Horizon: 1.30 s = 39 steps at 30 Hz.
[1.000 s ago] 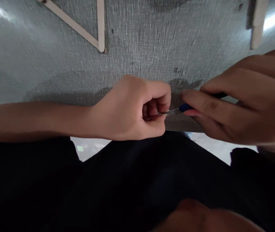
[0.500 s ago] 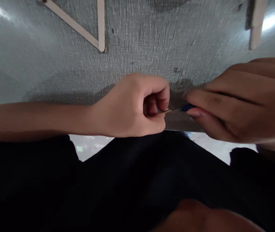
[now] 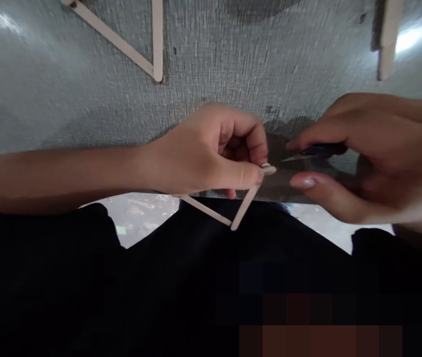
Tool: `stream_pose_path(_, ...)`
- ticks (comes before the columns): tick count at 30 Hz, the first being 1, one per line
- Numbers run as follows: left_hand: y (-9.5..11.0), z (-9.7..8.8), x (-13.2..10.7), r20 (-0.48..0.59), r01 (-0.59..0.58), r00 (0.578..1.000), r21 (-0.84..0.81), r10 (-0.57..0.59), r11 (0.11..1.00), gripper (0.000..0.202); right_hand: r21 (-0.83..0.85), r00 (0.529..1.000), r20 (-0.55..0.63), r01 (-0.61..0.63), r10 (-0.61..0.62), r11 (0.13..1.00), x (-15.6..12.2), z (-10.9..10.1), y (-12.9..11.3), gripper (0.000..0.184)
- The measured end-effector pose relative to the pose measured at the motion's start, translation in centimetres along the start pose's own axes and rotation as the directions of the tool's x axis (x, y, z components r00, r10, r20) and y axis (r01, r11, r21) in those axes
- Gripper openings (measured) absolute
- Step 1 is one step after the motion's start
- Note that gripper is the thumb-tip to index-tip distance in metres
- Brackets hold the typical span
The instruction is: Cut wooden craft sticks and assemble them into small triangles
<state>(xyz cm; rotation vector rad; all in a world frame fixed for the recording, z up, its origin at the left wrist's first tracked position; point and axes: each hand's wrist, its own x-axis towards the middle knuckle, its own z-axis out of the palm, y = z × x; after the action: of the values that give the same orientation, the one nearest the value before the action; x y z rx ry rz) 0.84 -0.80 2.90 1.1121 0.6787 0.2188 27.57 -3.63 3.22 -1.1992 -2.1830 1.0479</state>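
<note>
My left hand (image 3: 214,153) is closed, pinching the corner of a craft-stick frame (image 3: 246,206) between thumb and fingers. Two joined sticks of the frame hang below the hand, past the table edge, and the rest is hidden behind my palm. To the right, my right hand (image 3: 374,153) holds a small knife (image 3: 322,150) with a dark handle against its fingers. The thumb stands away from the handle. The knife's thin pointed blade (image 3: 291,158) points left at the pinched corner, a short gap from it.
On the grey textured table (image 3: 203,59), two joined craft sticks (image 3: 118,44) lie at the upper left. More craft sticks (image 3: 390,39) overlap at the upper right, near a bright reflection. The table's front edge runs just below my hands, with my dark clothing beneath.
My left hand has turned the craft-stick frame, so its sticks now show below the hand. My right thumb has lifted off the knife, exposing more of the handle and blade.
</note>
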Motion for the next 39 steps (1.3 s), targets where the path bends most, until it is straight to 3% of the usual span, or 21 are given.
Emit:
stream_pose_path(3,0.0,-0.4,0.6,0.056,0.044,0.998,-0.129,-0.037,0.991,0.012,0.018,0.995,0.062,0.070,-0.071,0.997,0.2,0.4,-1.1,0.027)
stream_pose_path(8,-0.6,-1.0,1.0,0.154,0.057,0.988,-0.227,-0.022,0.972,0.006,0.243,0.992,0.113,0.027,-0.056,0.970,0.5,0.7,-1.1,0.016)
stream_pose_path(11,-1.2,-1.2,1.1,0.168,0.055,0.986,-0.332,0.002,0.942,0.009,0.334,0.997,0.073,0.009,-0.036,0.943,0.6,0.6,-1.0,0.011)
stream_pose_path(14,-1.7,-1.4,1.4,0.127,-0.078,0.983,-0.375,0.134,0.924,0.015,0.360,1.000,-0.009,-0.012,0.016,0.933,0.6,0.7,-0.9,0.012)
stream_pose_path(18,-2.1,-1.0,1.4,0.160,-0.256,0.935,-0.315,0.317,0.914,0.033,0.397,0.991,-0.129,0.026,0.028,0.918,0.6,1.2,-0.7,0.014)
stream_pose_path(21,-2.2,-0.4,1.0,0.064,-0.350,0.922,-0.281,0.381,0.893,0.039,0.400,0.985,-0.174,0.084,-0.015,0.913,0.6,1.7,-0.7,0.011)
stream_pose_path(27,-2.6,0.3,0.6,-0.081,-0.406,0.914,-0.136,0.398,0.904,0.022,0.227,0.977,-0.135,0.195,-0.167,0.954,0.8,2.1,-0.3,0.010)
stream_pose_path(31,-3.0,0.2,0.6,-0.102,-0.412,0.908,-0.035,0.406,0.911,0.023,0.035,0.925,-0.171,0.350,-0.339,0.936,1.1,1.6,0.9,0.024)
stream_pose_path(35,-3.2,0.3,0.7,-0.128,-0.475,0.876,-0.062,0.465,0.878,0.019,-0.126,0.940,-0.132,0.300,-0.315,0.946,1.0,1.1,1.7,0.032)
stream_pose_path(39,-3.2,0.4,0.6,-0.140,-0.439,0.891,-0.019,0.432,0.898,0.018,-0.221,0.959,-0.074,0.253,-0.275,0.942,0.7,1.2,1.4,0.035)
